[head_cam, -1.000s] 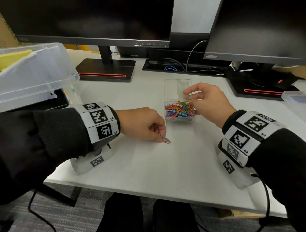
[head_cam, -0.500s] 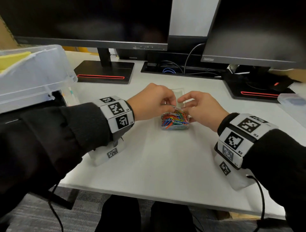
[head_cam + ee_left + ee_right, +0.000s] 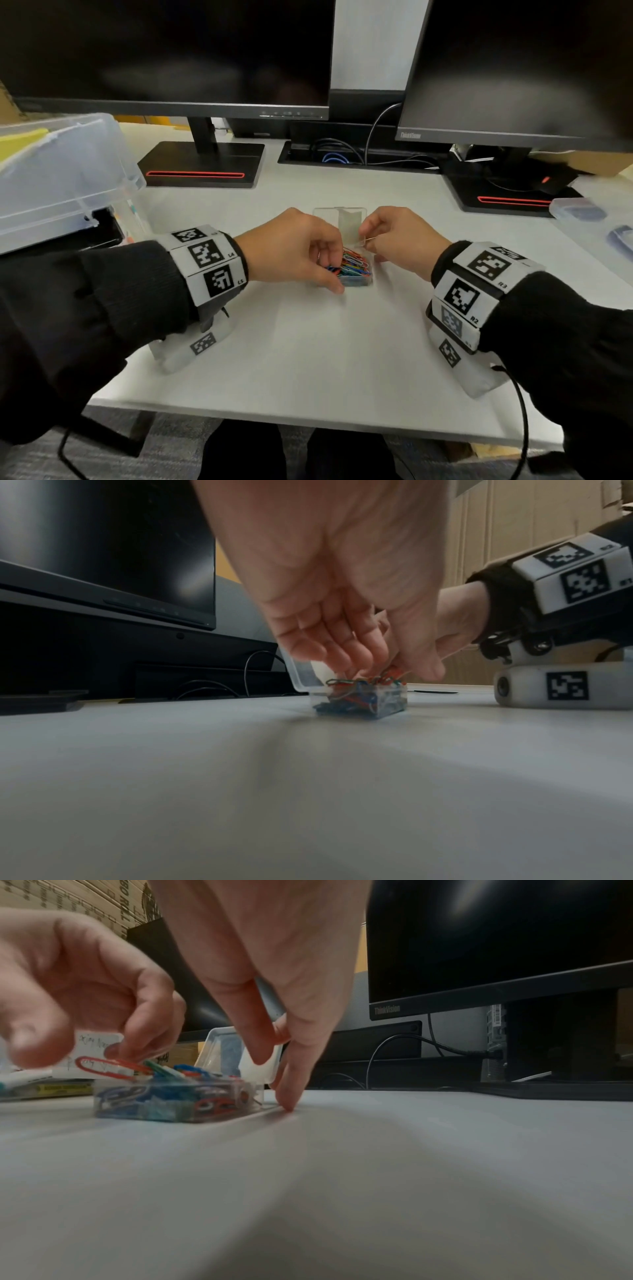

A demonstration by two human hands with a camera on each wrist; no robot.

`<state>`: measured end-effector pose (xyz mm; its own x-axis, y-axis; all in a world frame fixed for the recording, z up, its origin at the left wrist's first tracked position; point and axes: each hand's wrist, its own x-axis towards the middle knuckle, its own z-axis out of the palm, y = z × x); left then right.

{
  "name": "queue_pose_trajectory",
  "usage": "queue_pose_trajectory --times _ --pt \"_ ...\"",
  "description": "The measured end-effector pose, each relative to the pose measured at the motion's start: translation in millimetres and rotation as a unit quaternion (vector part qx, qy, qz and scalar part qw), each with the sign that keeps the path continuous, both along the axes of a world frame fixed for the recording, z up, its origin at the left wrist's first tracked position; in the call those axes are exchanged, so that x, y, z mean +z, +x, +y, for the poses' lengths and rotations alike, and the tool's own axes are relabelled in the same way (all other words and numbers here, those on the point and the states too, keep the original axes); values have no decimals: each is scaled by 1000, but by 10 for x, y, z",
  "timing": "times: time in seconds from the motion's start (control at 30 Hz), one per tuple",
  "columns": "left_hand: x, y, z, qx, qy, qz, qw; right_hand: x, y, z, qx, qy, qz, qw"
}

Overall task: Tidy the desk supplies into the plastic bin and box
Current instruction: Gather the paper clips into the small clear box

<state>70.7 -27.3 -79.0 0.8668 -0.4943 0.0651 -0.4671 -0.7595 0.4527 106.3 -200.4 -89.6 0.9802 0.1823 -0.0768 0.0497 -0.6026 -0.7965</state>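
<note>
At the middle of the bench (image 3: 308, 359), between the two monitor stands, the small clear box (image 3: 356, 279) of coloured paper clips (image 3: 352, 265) is steadied from both sides; its hinged lid (image 3: 349, 222) is pinched by the right hand (image 3: 400, 243), seemingly so the opening stays clear; clips are pressed down by the curled fingertips of the left hand (image 3: 294, 250), its thumb braced against the near wall; the large plastic bin (image 3: 68, 178) is left well apart at the left edge.

My white tabletop (image 3: 308, 342) is carrying a small clear box (image 3: 356, 279) of coloured paper clips at its centre. Two monitor bases are sitting at eleven o'clock (image 3: 202, 164) and two o'clock (image 3: 507, 195), a clear plastic bin (image 3: 61, 178) is standing at nine, and a small lidded case (image 3: 577, 209) is lying at three.
</note>
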Motion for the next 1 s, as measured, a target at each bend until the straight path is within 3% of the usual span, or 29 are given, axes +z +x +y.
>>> queue_pose_trajectory --times 0.17,0.4,0.5,0.63,0.8,0.9,1.0 --pt "-27 62 21 18 14 1 1000 22 -31 -62 20 6 28 999" --pt "-49 144 -19 24 0 -21 999 -11 -128 -333 33 95 71 992" --pt "-31 153 -38 24 -10 -54 998 -82 -136 -306 41 72 52 995" --pt "-27 194 -33 107 -47 -112 987 122 -41 -287 94 -31 52 994" --pt "-18 179 -60 107 -35 56 992 116 -76 -138 156 -161 -17 974" --pt "13 120 -42 101 -103 63 988 109 -97 -110 183 -211 -81 957" --pt "8 52 33 93 -70 83 990 80 -112 -127 206 -217 -77 951"
